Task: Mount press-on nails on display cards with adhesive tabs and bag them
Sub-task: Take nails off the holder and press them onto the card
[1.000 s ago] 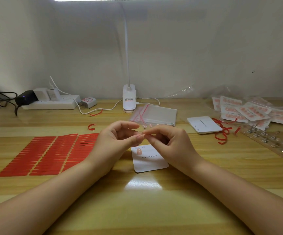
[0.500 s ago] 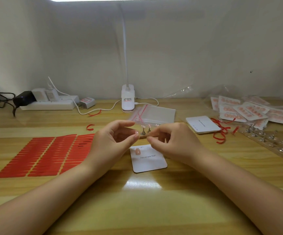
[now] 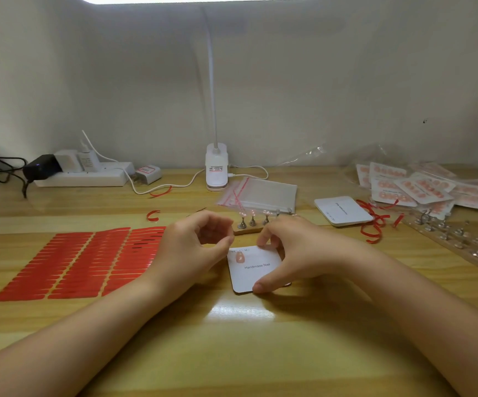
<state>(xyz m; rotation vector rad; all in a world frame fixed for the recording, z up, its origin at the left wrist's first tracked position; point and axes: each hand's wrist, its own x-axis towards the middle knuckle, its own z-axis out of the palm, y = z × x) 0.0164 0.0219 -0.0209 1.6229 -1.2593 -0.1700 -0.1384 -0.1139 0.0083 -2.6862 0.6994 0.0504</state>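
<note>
A white display card (image 3: 256, 272) printed "Handmade Nail" lies flat on the desk with one pink press-on nail (image 3: 239, 257) stuck at its top left. My right hand (image 3: 295, 250) holds the card, forefinger on its top edge and thumb on its bottom edge. My left hand (image 3: 195, 247) hovers just left of the card, thumb and forefinger curled together on a small nail that I can barely see. Behind the hands stands a short wooden strip of metal nail holders (image 3: 249, 224). Sheets of red adhesive tabs (image 3: 83, 262) lie to the left.
Clear zip bags (image 3: 263, 193) and a stack of blank cards (image 3: 343, 210) lie behind the card. Bagged finished cards (image 3: 421, 187), peeled red strips (image 3: 375, 222) and a long holder strip (image 3: 458, 242) fill the right. Lamp base (image 3: 217, 170) and power strip (image 3: 83, 176) stand at the back.
My hands, which were pinched together above the card, have come apart. The right hand has dropped onto the card and taken its edges; the left stays curled beside it.
</note>
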